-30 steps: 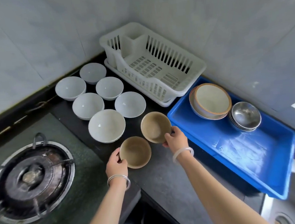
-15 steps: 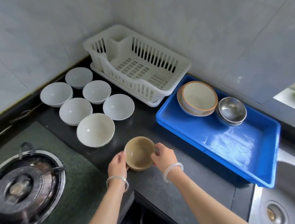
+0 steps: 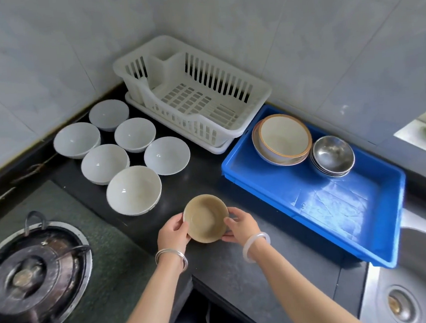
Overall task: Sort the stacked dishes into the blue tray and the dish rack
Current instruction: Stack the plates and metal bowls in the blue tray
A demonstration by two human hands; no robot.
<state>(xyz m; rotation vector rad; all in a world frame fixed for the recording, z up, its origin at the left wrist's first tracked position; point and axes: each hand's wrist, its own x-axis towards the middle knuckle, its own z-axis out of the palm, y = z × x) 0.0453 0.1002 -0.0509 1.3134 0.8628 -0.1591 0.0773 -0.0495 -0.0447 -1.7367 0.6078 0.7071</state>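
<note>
Two tan bowls (image 3: 206, 218) are nested into one stack on the black counter near its front edge. My left hand (image 3: 172, 232) grips the stack's left rim and my right hand (image 3: 240, 225) grips its right rim. Several white bowls (image 3: 133, 190) stand in a cluster on the counter to the left. The white dish rack (image 3: 232, 127) stands empty in the corner. The blue tray (image 3: 339, 201) to the right holds a stack of cream bowls with orange rims (image 3: 283, 137) and a stack of steel bowls (image 3: 333, 155) at its far end.
A gas burner (image 3: 30, 277) is set in the counter at the left. A steel sink (image 3: 419, 295) lies at the lower right, right of the tray. Tiled walls close off the back and the right side.
The two tan bowls stood side by side, one in each hand; my right hand set its bowl into the left one. Both hands now hold the one stack.
</note>
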